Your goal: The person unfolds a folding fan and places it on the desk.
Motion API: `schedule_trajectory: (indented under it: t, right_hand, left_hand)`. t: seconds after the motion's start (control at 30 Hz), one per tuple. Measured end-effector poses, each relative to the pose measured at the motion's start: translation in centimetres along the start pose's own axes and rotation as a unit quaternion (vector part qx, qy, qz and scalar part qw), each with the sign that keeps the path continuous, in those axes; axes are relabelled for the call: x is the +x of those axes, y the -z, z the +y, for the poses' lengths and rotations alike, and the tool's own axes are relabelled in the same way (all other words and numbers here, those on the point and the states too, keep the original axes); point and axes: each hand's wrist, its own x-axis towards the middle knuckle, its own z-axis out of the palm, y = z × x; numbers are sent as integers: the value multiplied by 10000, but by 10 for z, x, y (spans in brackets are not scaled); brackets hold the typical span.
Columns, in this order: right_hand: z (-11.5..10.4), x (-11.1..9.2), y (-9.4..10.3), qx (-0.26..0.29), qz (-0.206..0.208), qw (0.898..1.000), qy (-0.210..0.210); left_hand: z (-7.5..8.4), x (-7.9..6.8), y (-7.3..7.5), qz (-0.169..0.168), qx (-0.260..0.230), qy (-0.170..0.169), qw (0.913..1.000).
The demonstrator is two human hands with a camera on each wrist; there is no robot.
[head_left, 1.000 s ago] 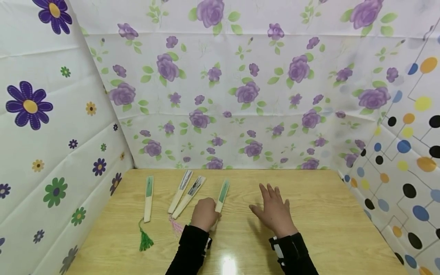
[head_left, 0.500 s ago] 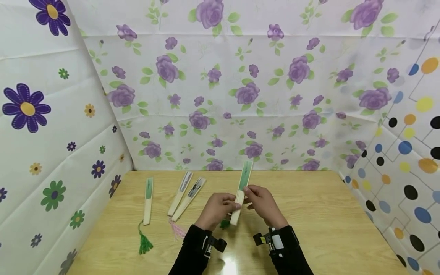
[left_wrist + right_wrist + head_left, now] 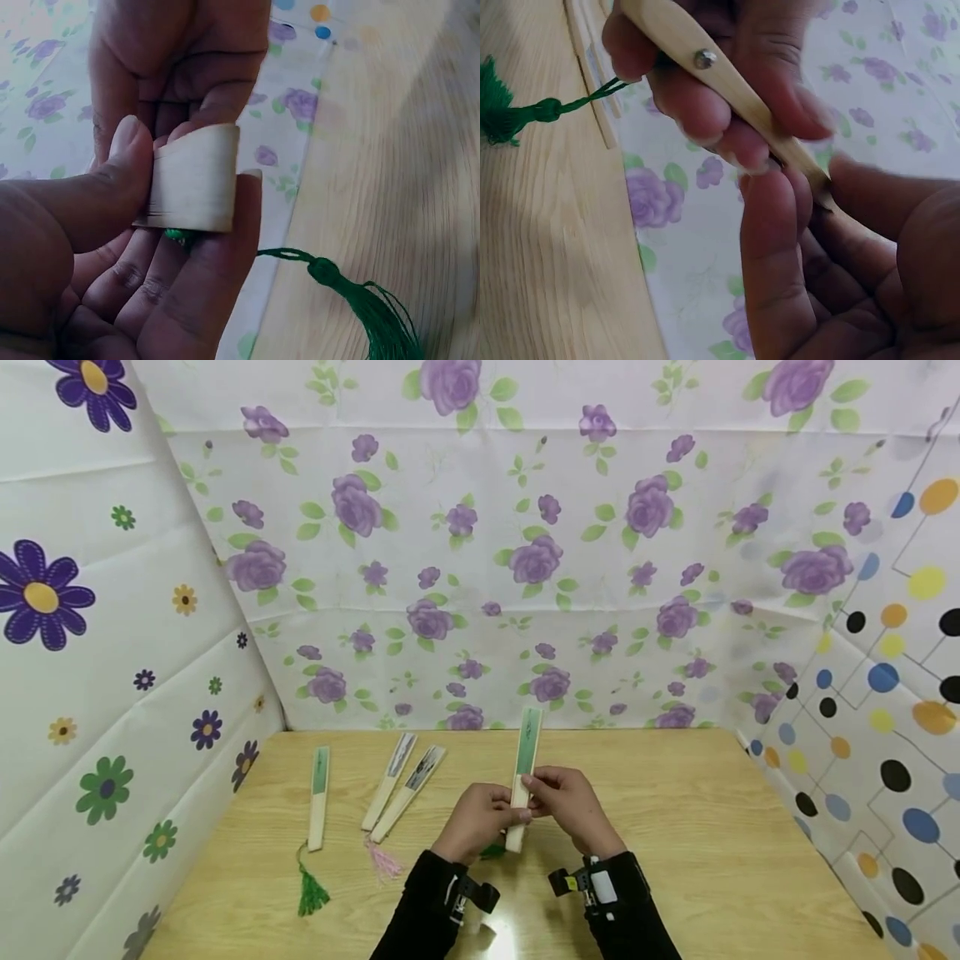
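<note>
A folded hand fan (image 3: 528, 739) with green leaf and pale ribs stands nearly upright above the table, between both hands. My left hand (image 3: 475, 822) pinches its lower part between thumb and fingers. Slightly higher, my right hand (image 3: 576, 806) pinches the ribs, thumb in front. In the left wrist view the fan's pale butt end (image 3: 196, 180) faces the camera, and a green tassel (image 3: 382, 322) hangs from it by a cord. A metal rivet (image 3: 705, 58) shows on the outer rib in the right wrist view. Some fingertips are hidden behind the fan.
Left on the wooden table (image 3: 697, 843) lies another folded green fan (image 3: 318, 797) with a green tassel (image 3: 312, 893). Two folded fans with dark-patterned leaves, one left (image 3: 389, 782), one right (image 3: 408, 794), lie close together by a pink tassel (image 3: 384, 862). Patterned cloth surrounds the table.
The left hand has lifted the green fan off the table and to the right. The right hand, spread and apart before, has come in and taken hold of it. Lately both barely move.
</note>
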Motion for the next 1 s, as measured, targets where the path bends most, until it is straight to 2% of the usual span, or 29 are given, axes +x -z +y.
schedule_trajectory:
  t: [0.1,0.2,0.37,0.57,0.73,0.87,1.0]
  right_hand:
    - [1,0,2,-27,-250,9997,10]
    - [2,0,2,-47,-221,9997,-51]
    - [1,0,-2,58,216,9995,-208]
    - [-3,-1,-12,687,910,9928,-356]
    - [-5,-3,-17,783,1193,9890,-377]
    - [-4,-2,-15,823,1097,9898,-392]
    - [-1,1,-9,1048,719,9909,-447]
  left_hand:
    - [-1,-1,2,-18,2,-13,10000]
    - [-2,-2,2,-23,8,-59,10000]
    - [-1,-2,1,9,-99,-87,9999]
    - [-1,2,-1,176,-388,14,9991]
    - [-1,3,2,237,-638,131,9976]
    - [-1,4,3,201,-789,182,9965]
    - [0,5,5,101,-896,188,9957]
